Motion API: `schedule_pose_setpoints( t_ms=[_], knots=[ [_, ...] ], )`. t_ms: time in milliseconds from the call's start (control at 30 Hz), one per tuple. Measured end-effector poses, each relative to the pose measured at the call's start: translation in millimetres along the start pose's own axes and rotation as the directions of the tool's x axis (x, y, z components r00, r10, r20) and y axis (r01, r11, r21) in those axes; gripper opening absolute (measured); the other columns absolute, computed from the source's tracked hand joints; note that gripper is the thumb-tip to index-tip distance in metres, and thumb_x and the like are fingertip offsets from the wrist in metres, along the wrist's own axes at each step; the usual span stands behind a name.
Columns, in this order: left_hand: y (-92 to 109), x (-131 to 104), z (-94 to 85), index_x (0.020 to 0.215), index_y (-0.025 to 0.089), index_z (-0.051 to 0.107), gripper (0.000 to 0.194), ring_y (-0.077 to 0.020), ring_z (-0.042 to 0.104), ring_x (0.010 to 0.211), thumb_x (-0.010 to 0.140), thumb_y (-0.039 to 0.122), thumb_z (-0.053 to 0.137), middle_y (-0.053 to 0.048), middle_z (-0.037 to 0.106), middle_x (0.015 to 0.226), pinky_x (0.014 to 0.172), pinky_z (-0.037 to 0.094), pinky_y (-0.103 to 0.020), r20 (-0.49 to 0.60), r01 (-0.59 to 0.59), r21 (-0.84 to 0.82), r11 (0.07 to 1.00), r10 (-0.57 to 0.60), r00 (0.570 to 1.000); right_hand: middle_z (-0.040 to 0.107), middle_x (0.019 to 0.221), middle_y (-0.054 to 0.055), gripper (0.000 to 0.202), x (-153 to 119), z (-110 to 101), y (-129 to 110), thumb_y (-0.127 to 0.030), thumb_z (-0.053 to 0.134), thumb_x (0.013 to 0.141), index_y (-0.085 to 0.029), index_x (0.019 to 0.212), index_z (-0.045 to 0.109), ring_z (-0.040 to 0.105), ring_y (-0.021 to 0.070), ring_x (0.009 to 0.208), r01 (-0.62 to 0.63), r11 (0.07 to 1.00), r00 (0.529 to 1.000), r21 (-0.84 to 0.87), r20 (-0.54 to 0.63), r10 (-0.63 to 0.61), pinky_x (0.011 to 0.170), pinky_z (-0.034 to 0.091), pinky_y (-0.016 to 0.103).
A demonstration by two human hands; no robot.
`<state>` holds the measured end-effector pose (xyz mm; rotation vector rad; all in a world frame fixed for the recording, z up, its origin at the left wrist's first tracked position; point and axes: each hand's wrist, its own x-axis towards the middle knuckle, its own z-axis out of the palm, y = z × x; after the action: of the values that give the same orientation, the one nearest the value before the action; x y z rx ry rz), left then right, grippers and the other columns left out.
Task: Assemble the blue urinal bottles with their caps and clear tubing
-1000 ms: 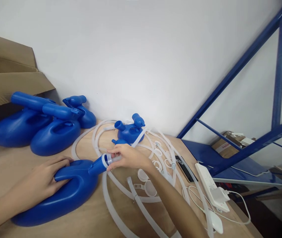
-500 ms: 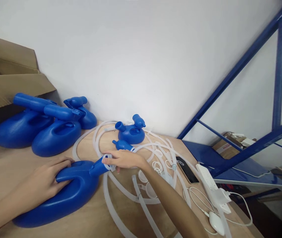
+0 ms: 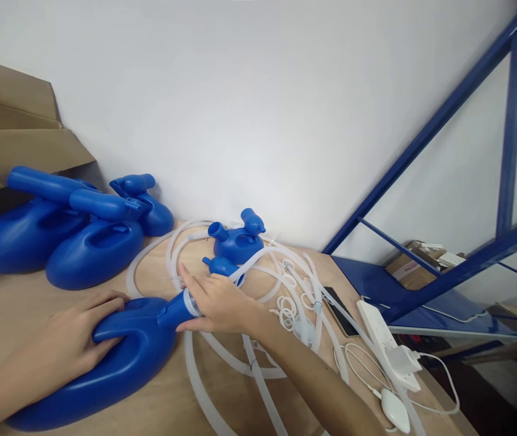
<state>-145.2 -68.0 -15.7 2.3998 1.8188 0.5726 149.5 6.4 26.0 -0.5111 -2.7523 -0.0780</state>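
A blue plastic bottle (image 3: 135,363) lies in front of me on the wooden table, its neck pointing right. My left hand (image 3: 83,330) is wrapped round the bottle's handle. At the neck, my right hand (image 3: 208,300) presses its palm against the mouth, where a clear white cap (image 3: 190,303) shows; thumb and fingers are spread along the two sides. Just behind my right hand lies a small blue piece (image 3: 224,266) with a clear tube (image 3: 258,257) at its open end. Farther back stands another blue bottle (image 3: 239,245) with a second blue piece on it.
Several blue bottles (image 3: 97,251) stand at the left beside a cardboard box (image 3: 22,145). Coiled clear tubes (image 3: 203,387) and white rings (image 3: 286,309) spread across the middle. A phone (image 3: 340,312), power strip (image 3: 380,333) and white charger (image 3: 394,410) lie right, near blue shelving (image 3: 422,145).
My right hand has shifted from gripping the cap's edge to covering the bottle's mouth with its palm. The cap now sits closer round the neck. The view has shifted slightly.
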Motion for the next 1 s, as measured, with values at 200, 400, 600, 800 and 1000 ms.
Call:
schedule_pose_setpoints(
  t_ms=[200,400,600,800,1000],
  knots=[
    [4,2,-2.9,0.112,0.024,0.078,0.05,-0.0374,0.076,0.104,0.083,0.044,0.044,-0.012,0.076,0.124,0.079,0.063,-0.047,0.053,0.025,0.004,1.0,-0.025,0.998,0.064,0.129,0.024,0.097,-2,1,-10,-0.056,0.051,0.102,-0.003,0.163,-0.002,0.066,0.0326,0.109,-0.052,0.997,0.999,0.05,0.015,0.051,0.09,0.056,0.044],
    [4,6,-5.6,0.114,0.025,0.079,0.049,-0.0357,0.076,0.103,0.084,0.041,0.043,-0.011,0.073,0.128,0.078,0.063,-0.044,0.096,0.014,0.028,1.0,-0.016,0.995,0.062,0.131,0.025,0.097,4,-10,-18,-0.047,0.059,0.1,-0.001,0.161,0.0,0.064,0.0335,0.111,-0.074,0.997,0.99,0.012,0.118,0.072,0.087,0.058,0.046],
    [3,8,1.8,0.116,0.024,0.079,0.049,-0.0352,0.075,0.105,0.085,0.038,0.044,-0.011,0.072,0.13,0.084,0.062,-0.045,0.054,-0.014,0.06,0.998,0.01,0.998,0.066,0.127,0.021,0.095,11,-18,-18,-0.046,0.065,0.096,-0.006,0.163,0.011,0.067,0.0333,0.111,-0.084,0.996,0.974,-0.032,0.208,0.089,0.084,0.059,0.044],
    [5,5,-0.6,0.118,0.021,0.077,0.05,-0.037,0.073,0.112,0.085,0.041,0.045,-0.014,0.072,0.131,0.09,0.061,-0.048,0.025,-0.007,0.036,0.999,0.006,1.0,0.055,0.149,0.025,0.101,1,7,-33,-0.059,0.063,0.094,-0.005,0.164,0.014,0.053,0.0369,0.137,-0.282,0.959,0.956,-0.01,-0.087,0.28,0.11,0.048,0.052],
    [10,3,-14.0,0.12,0.017,0.077,0.049,-0.0363,0.073,0.113,0.087,0.038,0.047,-0.016,0.074,0.127,0.095,0.06,-0.047,0.033,-0.038,0.022,0.999,0.037,0.999,0.067,0.126,0.02,0.049,-30,18,-62,-0.043,0.064,0.097,-0.015,0.137,0.059,0.06,0.0356,0.121,-0.332,0.942,0.855,0.055,-0.404,0.325,0.103,0.051,0.055]
  ],
)
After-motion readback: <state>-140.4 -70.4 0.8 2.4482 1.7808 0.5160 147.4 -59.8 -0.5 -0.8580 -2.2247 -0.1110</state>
